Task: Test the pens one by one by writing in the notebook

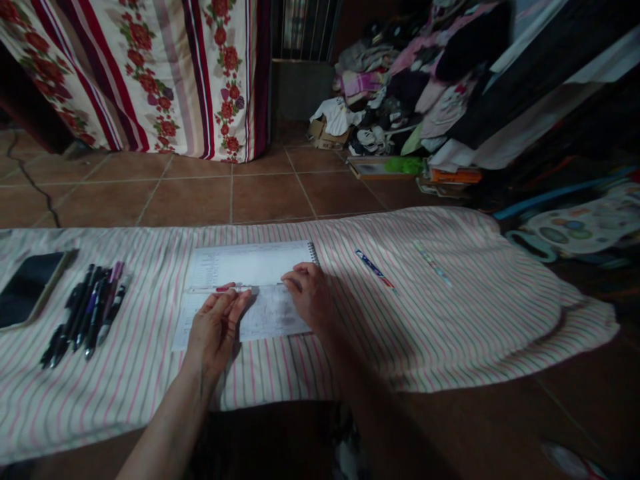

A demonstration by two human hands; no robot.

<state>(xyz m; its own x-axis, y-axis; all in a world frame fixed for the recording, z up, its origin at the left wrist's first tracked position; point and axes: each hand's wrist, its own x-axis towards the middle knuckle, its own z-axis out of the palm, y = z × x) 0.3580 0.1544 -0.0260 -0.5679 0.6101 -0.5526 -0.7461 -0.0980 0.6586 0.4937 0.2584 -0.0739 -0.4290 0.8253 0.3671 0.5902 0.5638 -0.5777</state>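
My left hand (217, 327) is closed around a slim white pen with a red part (235, 289), held level over the notebook. My right hand (310, 297) is over the notebook's right half, its thumb and fingertips pinched together. A thin, dark tip shows at those fingers, too small to name. Under both hands lies an open spiral notebook (265, 260); its upper page is mostly blank, with some writing at the left, and its lower page (273, 313) carries faint writing or drawing.
Several pens (90, 310) lie in a bunch at the left, beside a dark phone (30, 287). To the right are a dark patterned pen (375, 269) and a pale patterned strip (433, 263). A striped cloth (350, 353) covers the surface. Piled clothes (395, 87) stand behind.
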